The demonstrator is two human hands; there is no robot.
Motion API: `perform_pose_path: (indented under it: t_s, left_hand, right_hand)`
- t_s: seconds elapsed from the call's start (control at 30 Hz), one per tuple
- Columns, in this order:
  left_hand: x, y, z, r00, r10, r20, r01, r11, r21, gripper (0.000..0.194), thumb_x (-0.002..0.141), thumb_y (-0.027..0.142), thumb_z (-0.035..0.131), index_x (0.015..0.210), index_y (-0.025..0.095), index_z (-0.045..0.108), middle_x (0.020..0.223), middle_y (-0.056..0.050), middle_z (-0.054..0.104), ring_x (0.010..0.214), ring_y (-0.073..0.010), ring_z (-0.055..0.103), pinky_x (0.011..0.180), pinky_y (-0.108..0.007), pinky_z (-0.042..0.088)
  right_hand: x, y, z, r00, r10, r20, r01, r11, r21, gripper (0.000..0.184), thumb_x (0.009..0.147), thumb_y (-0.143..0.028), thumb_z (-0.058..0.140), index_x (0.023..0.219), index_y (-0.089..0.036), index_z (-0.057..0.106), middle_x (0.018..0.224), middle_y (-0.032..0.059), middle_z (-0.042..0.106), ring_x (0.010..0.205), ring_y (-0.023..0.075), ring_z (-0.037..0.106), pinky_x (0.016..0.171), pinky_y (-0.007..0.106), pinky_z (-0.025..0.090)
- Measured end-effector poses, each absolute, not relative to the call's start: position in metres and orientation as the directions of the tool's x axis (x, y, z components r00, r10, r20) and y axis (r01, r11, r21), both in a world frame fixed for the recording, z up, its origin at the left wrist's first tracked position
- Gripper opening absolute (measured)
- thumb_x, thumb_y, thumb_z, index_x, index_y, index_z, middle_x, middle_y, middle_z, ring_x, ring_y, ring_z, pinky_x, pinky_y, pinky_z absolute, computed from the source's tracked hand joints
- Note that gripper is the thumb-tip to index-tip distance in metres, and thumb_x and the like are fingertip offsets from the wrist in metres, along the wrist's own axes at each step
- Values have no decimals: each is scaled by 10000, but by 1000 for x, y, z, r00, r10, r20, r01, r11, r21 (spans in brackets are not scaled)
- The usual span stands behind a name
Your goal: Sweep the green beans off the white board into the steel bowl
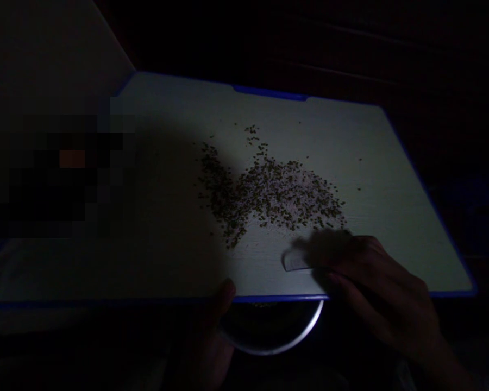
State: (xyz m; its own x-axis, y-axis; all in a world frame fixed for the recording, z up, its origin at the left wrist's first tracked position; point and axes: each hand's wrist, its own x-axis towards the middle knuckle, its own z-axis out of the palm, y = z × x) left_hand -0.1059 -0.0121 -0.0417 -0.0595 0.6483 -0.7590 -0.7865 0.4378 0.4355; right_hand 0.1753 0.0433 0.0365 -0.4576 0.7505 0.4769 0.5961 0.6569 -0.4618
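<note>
A white board with a blue rim [350,136] lies in front of me in very dim light. A scatter of small greenish-brown grains [269,190] covers its middle. My right hand [375,288] rests on the board's near edge, fingers together on a small pale flat piece [295,262] beside the grains; the fingertips are blurred. My left hand [212,336] is under the near edge, its thumb on the rim, holding a round metal bowl [277,331] that sits just below the board.
A blurred-out dark patch with an orange spot [71,158] lies on the board's left side. A pale wall or panel [44,49] stands at the far left. Everything beyond the board is dark.
</note>
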Motion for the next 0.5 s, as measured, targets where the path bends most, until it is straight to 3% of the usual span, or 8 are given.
perform_pose_path:
  t_s: [0.13, 0.3, 0.5]
  left_hand:
    - [-105, -12, -36, -74, 622, -780, -795, 436, 422, 961, 910, 368, 968, 1772, 364, 543, 1554, -75, 839, 1601, -463, 634, 1373, -652, 488]
    - [-109, -12, -31, -45, 566, -823, -793, 481, 374, 949, 854, 325, 1008, 1717, 355, 612, 1525, -83, 853, 1614, -464, 621, 1377, -668, 472]
    - [-124, -21, -27, 30, 573, -819, -738, 565, 368, 612, 920, 362, 965, 1508, 329, 799, 1379, -81, 912, 1575, -452, 673, 1346, -668, 512]
  right_hand:
    - [177, 42, 38, -452, 759, 469, 595, 648, -475, 312, 1050, -55, 731, 1334, -180, 760, 1210, 72, 851, 1127, 207, 798, 1036, 405, 639]
    - [175, 45, 44, -436, 783, 443, 627, 618, -475, 257, 1071, -77, 716, 1285, -211, 765, 1148, 56, 873, 1057, 202, 827, 917, 374, 661]
    - [175, 43, 43, -415, 805, 425, 642, 589, -490, 269, 1063, -79, 719, 1281, -226, 774, 1158, 60, 870, 1074, 217, 836, 929, 381, 674]
